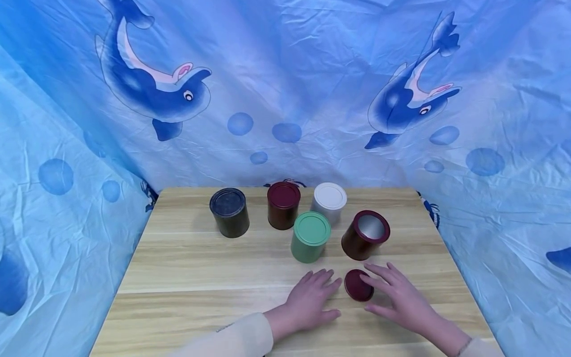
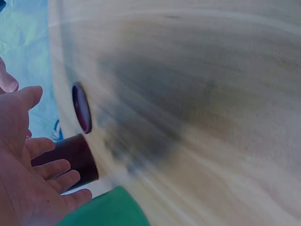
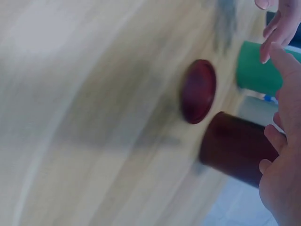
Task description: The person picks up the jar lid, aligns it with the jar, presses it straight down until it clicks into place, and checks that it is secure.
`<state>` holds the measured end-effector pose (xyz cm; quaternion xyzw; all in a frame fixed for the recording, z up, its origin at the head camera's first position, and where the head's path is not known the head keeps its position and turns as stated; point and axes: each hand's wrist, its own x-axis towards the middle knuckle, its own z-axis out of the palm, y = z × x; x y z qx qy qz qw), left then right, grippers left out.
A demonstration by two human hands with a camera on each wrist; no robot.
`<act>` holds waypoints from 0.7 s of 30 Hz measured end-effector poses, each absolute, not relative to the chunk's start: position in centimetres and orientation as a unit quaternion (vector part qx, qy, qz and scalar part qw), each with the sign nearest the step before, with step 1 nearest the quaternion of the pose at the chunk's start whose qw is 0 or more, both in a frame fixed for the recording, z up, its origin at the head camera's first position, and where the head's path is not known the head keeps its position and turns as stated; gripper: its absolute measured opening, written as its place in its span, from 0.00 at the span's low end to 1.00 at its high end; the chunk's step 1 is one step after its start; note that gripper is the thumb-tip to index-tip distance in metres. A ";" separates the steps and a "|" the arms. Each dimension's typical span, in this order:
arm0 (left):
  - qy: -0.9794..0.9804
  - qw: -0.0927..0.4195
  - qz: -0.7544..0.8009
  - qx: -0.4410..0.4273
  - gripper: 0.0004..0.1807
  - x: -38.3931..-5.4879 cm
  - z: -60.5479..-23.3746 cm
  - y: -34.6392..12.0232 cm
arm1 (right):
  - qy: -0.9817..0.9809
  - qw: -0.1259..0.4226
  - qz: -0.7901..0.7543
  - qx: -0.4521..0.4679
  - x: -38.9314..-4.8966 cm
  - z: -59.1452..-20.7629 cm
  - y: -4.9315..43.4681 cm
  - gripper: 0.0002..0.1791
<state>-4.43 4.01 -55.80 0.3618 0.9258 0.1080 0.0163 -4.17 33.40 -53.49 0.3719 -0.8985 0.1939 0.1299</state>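
A dark red round lid (image 1: pixel 359 285) lies on the wooden table between the two hands. Left of it, the left hand (image 1: pixel 312 301) hovers with fingers spread and nothing in its grasp. On the other side the right hand (image 1: pixel 399 300) has its fingers spread, the fingertips overlapping the lid's edge in the head view; the right wrist view has the lid (image 3: pixel 198 92) apart from the fingers. Just behind stands a dark red can (image 1: pixel 360 243) without a lid, its silvery inside showing. A green lidded can (image 1: pixel 309 245) stands beyond the left hand's fingertips.
Toward the back of the table (image 1: pixel 178 272) stand a black lidded can (image 1: pixel 230 215), another dark red can (image 1: pixel 282 208) with its lid on, and a white lidded can (image 1: pixel 329 203). A blue dolphin-printed cloth (image 1: pixel 312 99) hangs behind and along both sides.
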 end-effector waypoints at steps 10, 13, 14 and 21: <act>0.940 0.019 0.047 0.337 0.44 -5.2 -57.4 7.1 | -0.919 0.120 0.188 0.326 -4.2 -56.7 35.4 0.45; 0.943 0.028 0.049 0.327 0.44 -5.3 -58.0 7.7 | -0.921 0.124 0.184 0.320 -4.4 -57.5 35.8 0.46; 0.944 0.031 0.050 0.324 0.44 -5.3 -58.2 7.9 | -0.921 0.128 0.183 0.320 -4.5 -57.8 36.0 0.45; 0.949 0.039 0.050 0.310 0.45 -5.5 -59.7 8.7 | -0.918 0.141 0.193 0.316 -4.8 -59.0 36.3 0.43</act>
